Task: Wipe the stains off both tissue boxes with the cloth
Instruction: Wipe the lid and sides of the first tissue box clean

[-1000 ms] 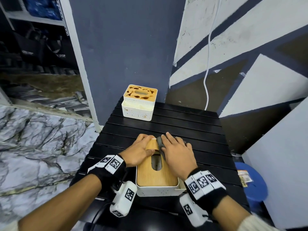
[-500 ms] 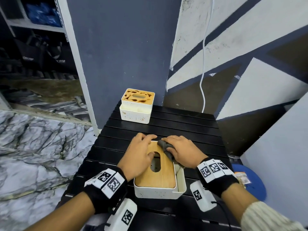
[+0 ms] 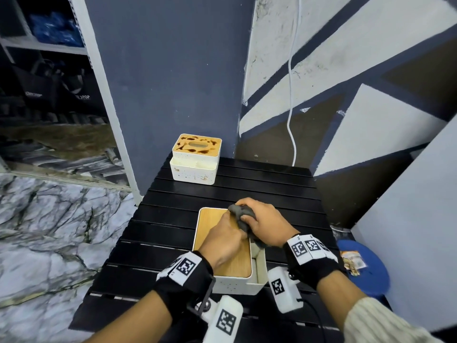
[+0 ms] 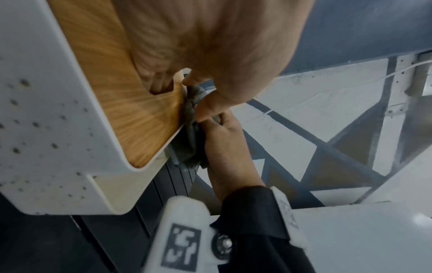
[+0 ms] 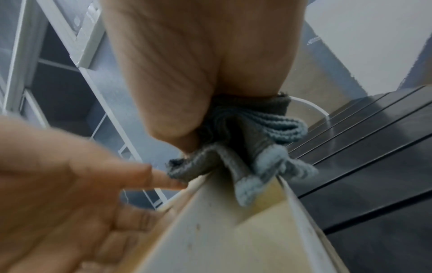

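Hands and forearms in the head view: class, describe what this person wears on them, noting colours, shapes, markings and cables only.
Both hands, left hand and right hand, are bare. Each wrist carries a black wristband with white panels printed with black square coded markers. A white boxy wrist camera unit bearing a similar marker hangs below each wrist, with a thin black cable. A cream ribbed knit sleeve shows on the right arm.
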Tool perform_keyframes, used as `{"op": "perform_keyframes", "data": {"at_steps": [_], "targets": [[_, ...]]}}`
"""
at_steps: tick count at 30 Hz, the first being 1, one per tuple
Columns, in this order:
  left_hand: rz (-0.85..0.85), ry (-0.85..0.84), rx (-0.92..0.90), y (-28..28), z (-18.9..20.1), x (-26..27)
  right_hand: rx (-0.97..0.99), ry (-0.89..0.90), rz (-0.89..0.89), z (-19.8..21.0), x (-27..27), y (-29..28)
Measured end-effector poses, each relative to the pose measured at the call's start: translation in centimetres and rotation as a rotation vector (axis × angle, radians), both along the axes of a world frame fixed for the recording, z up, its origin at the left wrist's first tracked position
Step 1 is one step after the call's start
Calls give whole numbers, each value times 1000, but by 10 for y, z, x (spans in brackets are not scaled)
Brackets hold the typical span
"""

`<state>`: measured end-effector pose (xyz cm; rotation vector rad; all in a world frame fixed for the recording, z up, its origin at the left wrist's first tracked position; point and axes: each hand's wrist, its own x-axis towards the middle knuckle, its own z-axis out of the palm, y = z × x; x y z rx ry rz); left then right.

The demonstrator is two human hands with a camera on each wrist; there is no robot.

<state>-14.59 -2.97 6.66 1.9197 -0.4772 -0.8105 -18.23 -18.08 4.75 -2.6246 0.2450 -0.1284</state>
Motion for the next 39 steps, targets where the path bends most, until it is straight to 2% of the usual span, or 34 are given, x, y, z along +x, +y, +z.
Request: {"op": "perform_keyframes", "data": {"at_steps": [6, 14, 19, 25, 33, 39], "targets": [[-21, -60, 18, 4, -6, -1, 159, -38, -9, 23, -7, -16], [124, -162, -174, 13, -13, 3, 208, -148, -11, 61, -20, -32], [241, -206, -290, 16, -19, 8, 266, -152, 31, 45, -38, -19], [364, -169, -445, 23, -30, 15, 273, -270, 96, 19, -58, 6], [418, -125, -562, 29, -32, 19, 234, -367, 45, 1, -74, 43], [391, -98, -587, 33, -33, 27, 180, -326, -12, -1, -65, 52]]}}
